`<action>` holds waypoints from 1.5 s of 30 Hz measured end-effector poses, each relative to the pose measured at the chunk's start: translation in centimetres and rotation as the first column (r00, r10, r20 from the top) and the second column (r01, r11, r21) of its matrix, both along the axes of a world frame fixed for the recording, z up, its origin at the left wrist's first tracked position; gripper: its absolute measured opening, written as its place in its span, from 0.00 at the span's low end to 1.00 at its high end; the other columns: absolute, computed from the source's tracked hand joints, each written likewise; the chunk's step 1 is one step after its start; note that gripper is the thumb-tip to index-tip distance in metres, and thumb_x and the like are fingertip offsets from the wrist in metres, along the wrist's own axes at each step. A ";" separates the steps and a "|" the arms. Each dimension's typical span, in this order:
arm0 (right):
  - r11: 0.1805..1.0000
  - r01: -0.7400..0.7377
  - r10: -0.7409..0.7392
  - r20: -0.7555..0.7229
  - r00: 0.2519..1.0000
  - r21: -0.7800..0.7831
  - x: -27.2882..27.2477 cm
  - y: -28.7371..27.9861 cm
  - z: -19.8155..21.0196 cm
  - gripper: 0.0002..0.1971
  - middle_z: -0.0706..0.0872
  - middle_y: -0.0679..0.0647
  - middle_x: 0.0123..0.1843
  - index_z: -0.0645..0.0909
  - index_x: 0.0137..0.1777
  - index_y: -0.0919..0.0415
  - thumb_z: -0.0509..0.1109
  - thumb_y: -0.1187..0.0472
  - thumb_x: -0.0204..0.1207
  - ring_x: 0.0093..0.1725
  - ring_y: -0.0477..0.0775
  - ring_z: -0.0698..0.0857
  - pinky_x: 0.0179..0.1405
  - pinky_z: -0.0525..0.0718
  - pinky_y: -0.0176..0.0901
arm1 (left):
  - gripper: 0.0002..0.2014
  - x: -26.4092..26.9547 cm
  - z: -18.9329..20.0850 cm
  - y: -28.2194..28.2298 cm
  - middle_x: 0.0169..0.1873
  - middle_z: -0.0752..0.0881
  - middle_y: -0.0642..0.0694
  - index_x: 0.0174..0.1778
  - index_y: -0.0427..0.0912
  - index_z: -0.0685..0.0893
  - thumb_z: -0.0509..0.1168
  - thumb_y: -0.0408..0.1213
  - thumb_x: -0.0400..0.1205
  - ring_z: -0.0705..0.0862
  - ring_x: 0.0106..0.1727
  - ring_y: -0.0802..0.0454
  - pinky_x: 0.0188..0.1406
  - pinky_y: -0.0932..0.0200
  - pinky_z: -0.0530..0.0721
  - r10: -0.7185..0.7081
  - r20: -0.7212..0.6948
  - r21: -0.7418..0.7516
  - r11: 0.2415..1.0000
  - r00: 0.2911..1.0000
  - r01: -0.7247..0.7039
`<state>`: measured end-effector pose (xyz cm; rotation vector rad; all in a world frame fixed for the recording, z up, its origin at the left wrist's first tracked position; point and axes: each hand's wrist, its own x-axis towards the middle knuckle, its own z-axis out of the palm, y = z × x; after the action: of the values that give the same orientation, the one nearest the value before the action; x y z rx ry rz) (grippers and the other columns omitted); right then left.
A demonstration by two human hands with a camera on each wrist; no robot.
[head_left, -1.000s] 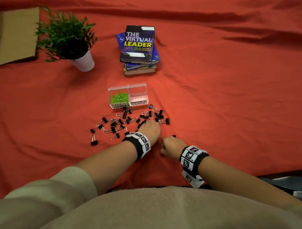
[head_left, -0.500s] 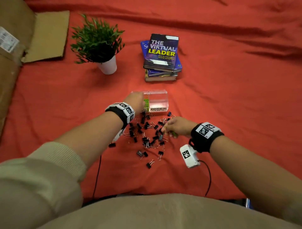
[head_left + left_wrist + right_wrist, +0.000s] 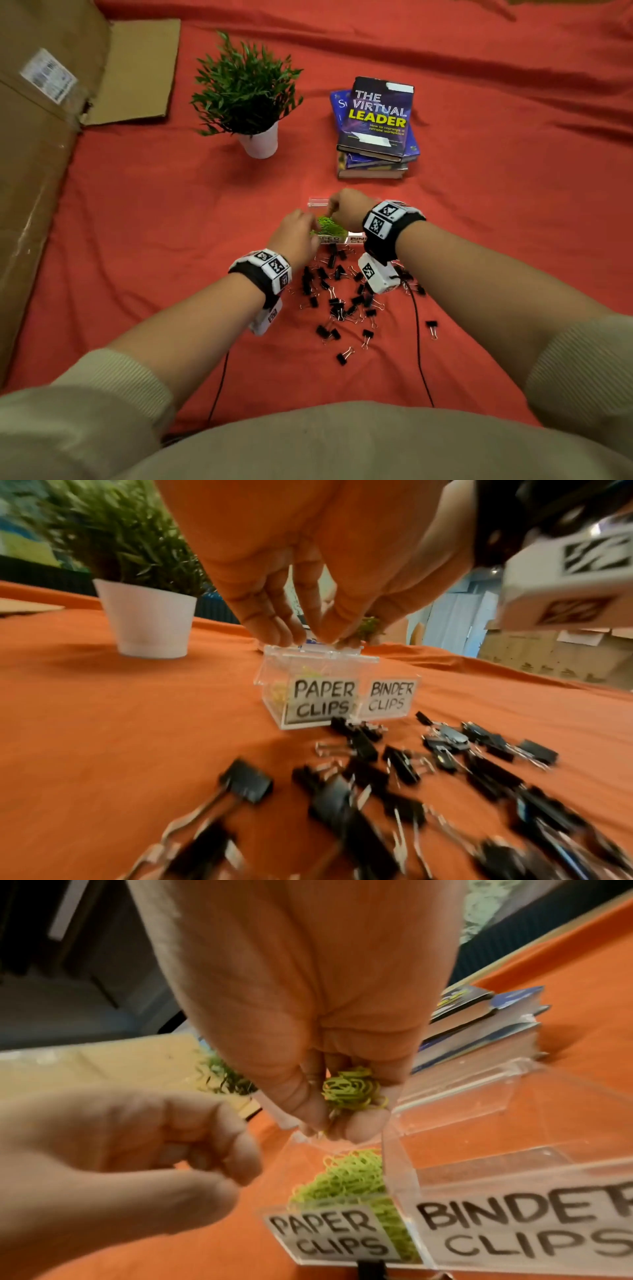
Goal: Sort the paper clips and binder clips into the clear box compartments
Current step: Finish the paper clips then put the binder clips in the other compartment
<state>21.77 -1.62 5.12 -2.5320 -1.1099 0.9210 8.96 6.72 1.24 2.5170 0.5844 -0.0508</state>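
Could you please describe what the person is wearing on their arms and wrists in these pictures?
Each wrist carries a black band with white square tiles printed with black-and-white block markers. Under each wrist hangs a small white camera box, also marked, with a thin black cable trailing toward the body. Beige ribbed sleeves are pushed up, leaving the forearms, left hand and right hand bare.

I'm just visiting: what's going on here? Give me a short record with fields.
right hand: pinches a bunch of green paper clips over the clear box
left hand: beside the box, fingers loosely curled, holding nothing visible
paper clip compartment: holds a green pile
binder clip compartment: no clips visible
binder clips: scattered on the red cloth
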 end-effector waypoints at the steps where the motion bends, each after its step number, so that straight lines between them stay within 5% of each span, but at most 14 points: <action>1: 0.999 -0.032 0.032 0.036 0.999 -0.010 -0.3 0.5 -0.4 0.13 0.88 0.60 0.57 0.85 0.56 0.63 0.62 0.69 0.76 0.58 0.61 0.84 0.55 0.80 0.45 | 0.09 -1.2 -0.4 0.0 0.52 0.79 0.41 0.53 0.41 0.83 0.63 0.34 0.78 0.78 0.58 0.42 0.59 0.51 0.76 0.007 -0.033 0.002 1.000 0.999 -0.007; 5: 0.991 -0.128 0.132 0.099 0.986 -0.041 -1.3 1.1 -1.6 0.17 0.85 0.60 0.60 0.82 0.61 0.60 0.60 0.71 0.75 0.60 0.61 0.82 0.58 0.79 0.47 | 0.18 -4.9 -2.6 0.1 0.60 0.76 0.42 0.64 0.44 0.78 0.64 0.37 0.77 0.73 0.65 0.42 0.63 0.50 0.74 0.041 -0.225 0.069 0.997 0.974 -0.026; 11: 0.965 -0.213 0.177 0.215 0.960 0.154 -4.5 -2.5 -2.8 0.15 0.81 0.57 0.57 0.82 0.58 0.62 0.63 0.71 0.74 0.61 0.59 0.79 0.59 0.84 0.51 | 0.22 -6.4 -4.5 0.2 0.61 0.73 0.42 0.68 0.46 0.76 0.66 0.33 0.77 0.74 0.65 0.42 0.64 0.45 0.78 -0.006 -0.276 0.003 1.000 0.961 0.007; 17: 0.949 -0.278 0.303 0.187 0.934 -0.153 -7.7 -5.8 -6.8 0.30 0.64 0.59 0.74 0.65 0.75 0.56 0.67 0.69 0.74 0.70 0.66 0.68 0.55 0.86 0.59 | 0.16 -6.1 -4.5 0.0 0.57 0.76 0.40 0.62 0.39 0.79 0.63 0.28 0.78 0.78 0.61 0.39 0.62 0.46 0.78 -0.018 -0.261 -0.017 1.000 0.965 0.014; 21: 0.969 -0.234 0.245 0.202 0.948 -0.077 -8.1 -7.1 -8.4 0.18 0.67 0.56 0.67 0.74 0.63 0.63 0.67 0.72 0.73 0.59 0.63 0.73 0.49 0.86 0.55 | 0.15 -6.5 -4.7 0.0 0.56 0.75 0.41 0.59 0.39 0.79 0.65 0.29 0.77 0.79 0.58 0.41 0.61 0.50 0.78 0.000 -0.235 -0.073 0.997 0.972 -0.018; 27: 0.978 -0.205 0.201 0.102 0.974 0.035 -8.0 -8.1 -8.3 0.13 0.73 0.59 0.59 0.78 0.55 0.68 0.64 0.73 0.70 0.53 0.62 0.77 0.56 0.79 0.53 | 0.14 -6.0 -3.9 -0.6 0.50 0.73 0.49 0.57 0.43 0.80 0.68 0.35 0.75 0.80 0.50 0.48 0.58 0.51 0.81 0.057 -0.159 -0.169 0.982 0.986 -0.084; 32: 0.978 -0.185 0.180 0.057 0.982 0.094 -7.7 -8.6 -7.7 0.09 0.77 0.61 0.55 0.79 0.49 0.70 0.63 0.73 0.69 0.49 0.63 0.80 0.50 0.80 0.53 | 0.22 -5.2 -3.8 -1.8 0.59 0.75 0.44 0.69 0.44 0.74 0.65 0.40 0.78 0.79 0.60 0.45 0.61 0.48 0.80 -0.029 -0.257 -0.071 0.997 0.966 0.011; 36: 0.984 -0.162 0.161 0.021 0.987 0.077 -7.7 -8.7 -7.8 0.14 0.81 0.61 0.56 0.78 0.55 0.67 0.63 0.74 0.70 0.57 0.62 0.79 0.58 0.76 0.47 | 0.27 -5.1 -4.5 -2.3 0.60 0.74 0.41 0.75 0.40 0.69 0.65 0.40 0.80 0.76 0.65 0.41 0.66 0.47 0.77 -0.029 -0.306 -0.004 1.000 0.952 0.029; 41: 0.995 -0.045 0.047 -0.017 0.999 0.086 -8.3 -8.2 -7.7 0.25 0.75 0.61 0.67 0.70 0.71 0.66 0.62 0.75 0.73 0.67 0.61 0.76 0.67 0.75 0.47 | 0.20 -5.2 -4.7 -2.4 0.57 0.74 0.41 0.68 0.38 0.76 0.67 0.39 0.80 0.78 0.61 0.40 0.63 0.46 0.79 -0.042 -0.284 0.028 0.998 0.958 0.053; 45: 0.999 -0.011 0.010 0.051 0.999 0.031 -9.0 -7.2 -8.2 0.21 0.70 0.61 0.64 0.72 0.69 0.67 0.67 0.59 0.78 0.62 0.63 0.76 0.62 0.80 0.53 | 0.17 -5.1 -4.5 -2.6 0.58 0.72 0.40 0.62 0.38 0.76 0.68 0.38 0.80 0.82 0.52 0.36 0.55 0.43 0.81 -0.003 -0.274 0.006 1.000 0.962 0.005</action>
<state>12.74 -8.82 -3.11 -2.5397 -1.1443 0.8394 3.83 4.14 -3.27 2.5356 0.6884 -0.4061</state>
